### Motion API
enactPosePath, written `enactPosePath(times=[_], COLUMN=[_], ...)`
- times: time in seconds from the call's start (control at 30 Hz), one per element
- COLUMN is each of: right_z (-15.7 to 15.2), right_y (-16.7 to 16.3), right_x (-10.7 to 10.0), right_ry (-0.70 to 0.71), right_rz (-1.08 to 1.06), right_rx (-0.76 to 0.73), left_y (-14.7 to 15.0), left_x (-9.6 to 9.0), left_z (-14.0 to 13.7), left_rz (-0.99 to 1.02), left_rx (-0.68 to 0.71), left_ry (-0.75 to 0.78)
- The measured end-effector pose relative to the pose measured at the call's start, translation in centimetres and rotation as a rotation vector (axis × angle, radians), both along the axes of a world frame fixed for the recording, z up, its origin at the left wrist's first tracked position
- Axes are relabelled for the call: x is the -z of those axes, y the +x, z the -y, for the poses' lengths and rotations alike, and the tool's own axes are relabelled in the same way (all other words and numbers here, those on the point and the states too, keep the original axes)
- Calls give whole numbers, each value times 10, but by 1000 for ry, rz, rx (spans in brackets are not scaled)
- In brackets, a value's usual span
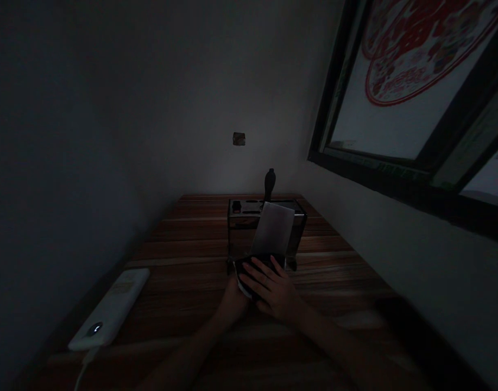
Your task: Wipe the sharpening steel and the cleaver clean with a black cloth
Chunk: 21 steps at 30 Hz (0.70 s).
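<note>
My right hand [275,290] lies over a black cloth [252,271] with a white edge, its fingers stretched out and spread across the top. Beneath the cloth's left side is my left hand [232,298]; its fingers are hidden. A pale, flat rectangular blade [274,228], like that of a cleaver, rises tilted from behind the cloth. Its lower end is covered, so I cannot see a handle. Just behind stands a knife rack [244,212] with a shiny slotted top, and a dark handle [269,182] sticks up out of it.
A white device [112,309] with a small lit display and a cable lies on the wooden table [183,244] at the left. Walls close in behind and on both sides. A window [379,125] with red decorations is at the right. The room is dim.
</note>
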State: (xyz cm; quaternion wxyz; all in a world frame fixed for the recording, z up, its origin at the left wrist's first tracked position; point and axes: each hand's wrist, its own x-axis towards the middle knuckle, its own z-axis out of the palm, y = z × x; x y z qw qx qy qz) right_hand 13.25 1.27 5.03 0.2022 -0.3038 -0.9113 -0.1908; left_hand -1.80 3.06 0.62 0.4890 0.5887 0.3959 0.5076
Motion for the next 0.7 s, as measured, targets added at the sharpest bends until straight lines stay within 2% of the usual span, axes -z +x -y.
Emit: enactPosePath(times=[0.17, 0.4, 0.57, 0.7], right_z=[-6, -29, -46, -50], right_y=[-1, 8, 15, 15], right_x=[-10, -45, -68, -78], right_ry=[10, 66, 120, 140], right_rz=[-43, -94, -146, -223], right_rx=[90, 188, 241, 279], left_y=[2, 5, 5, 4], left_x=[-4, -10, -13, -14], left_z=[-1, -1, 0, 1], left_rz=[-80, -172, -226, -228], left_rx=[-3, -8, -30, -17], left_ry=[-40, 53, 26, 26])
